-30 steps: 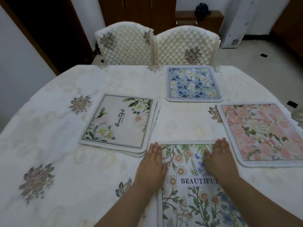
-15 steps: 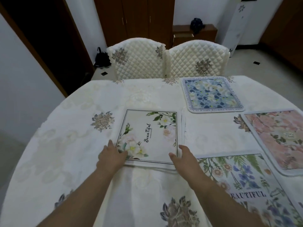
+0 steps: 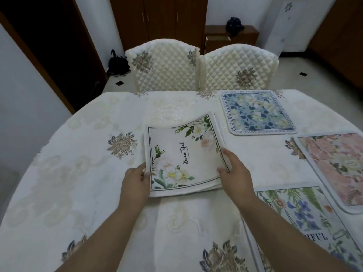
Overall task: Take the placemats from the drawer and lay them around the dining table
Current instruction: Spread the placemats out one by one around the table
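Between your two hands sits a small stack of placemats (image 3: 182,156), its top mat white with roses. Your left hand (image 3: 135,180) pinches the stack's left edge, thumb on top; your right hand (image 3: 234,173) curls round the right edge, which is lifted and bowed. Beyond, to the right, a blue mat (image 3: 257,112), a pink mat (image 3: 335,163) and a wildflower mat (image 3: 306,222) lie flat on the cream tablecloth (image 3: 78,183). Two quilted chairs (image 3: 202,67) stand at the far side.

The worktop (image 3: 78,173) is covered in matt embroidered cloth, the placemats (image 3: 182,154) are printed soft fabric, and the chairs (image 3: 167,71) are quilted.
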`<state>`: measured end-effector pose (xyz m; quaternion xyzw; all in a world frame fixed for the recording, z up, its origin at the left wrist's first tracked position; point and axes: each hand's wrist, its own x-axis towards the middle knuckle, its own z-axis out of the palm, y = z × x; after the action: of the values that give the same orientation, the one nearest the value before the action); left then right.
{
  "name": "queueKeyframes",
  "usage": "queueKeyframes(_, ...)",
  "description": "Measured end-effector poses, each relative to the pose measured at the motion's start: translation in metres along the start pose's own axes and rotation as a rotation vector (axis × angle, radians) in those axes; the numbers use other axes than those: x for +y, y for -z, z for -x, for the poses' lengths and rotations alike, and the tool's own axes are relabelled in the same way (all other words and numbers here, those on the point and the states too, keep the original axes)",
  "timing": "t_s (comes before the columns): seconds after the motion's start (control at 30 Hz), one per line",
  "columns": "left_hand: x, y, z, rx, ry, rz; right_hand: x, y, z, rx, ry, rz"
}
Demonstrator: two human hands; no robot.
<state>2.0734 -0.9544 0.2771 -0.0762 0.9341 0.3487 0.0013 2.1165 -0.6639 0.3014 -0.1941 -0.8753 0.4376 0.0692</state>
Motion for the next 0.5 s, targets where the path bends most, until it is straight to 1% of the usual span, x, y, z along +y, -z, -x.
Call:
queueKeyframes(0.07,0.008,-0.006,-0.006,0.038,0.023,0.081,0.003,0.004,-0.014,0.021,-0.042,0.019)
queueKeyframes(0.13,0.016,-0.014,-0.008,0.02,0.082,0.149,0.01,0.007,-0.026,0.016,-0.156,0.076)
queueKeyframes(0.17,0.019,-0.018,-0.008,0.003,0.092,0.138,0.015,0.007,-0.028,-0.002,-0.193,0.117)
queueKeyframes(0.27,0.023,-0.025,-0.009,0.015,0.034,-0.053,0.026,0.005,-0.024,-0.055,-0.223,0.165)
queueKeyframes(0.3,0.024,-0.024,-0.009,0.0,0.007,-0.04,0.026,0.005,-0.021,-0.058,-0.228,0.156)
queueKeyframes(0.37,0.029,-0.018,-0.005,-0.092,-0.024,0.119,0.022,0.008,-0.015,-0.053,-0.239,0.15)
queueKeyframes(0.4,0.031,-0.012,0.0,-0.131,-0.009,0.198,0.018,0.01,-0.01,-0.05,-0.24,0.154)
queueKeyframes(0.5,0.03,0.015,0.033,-0.171,0.057,0.349,0.009,0.022,0.018,-0.056,-0.23,0.145)
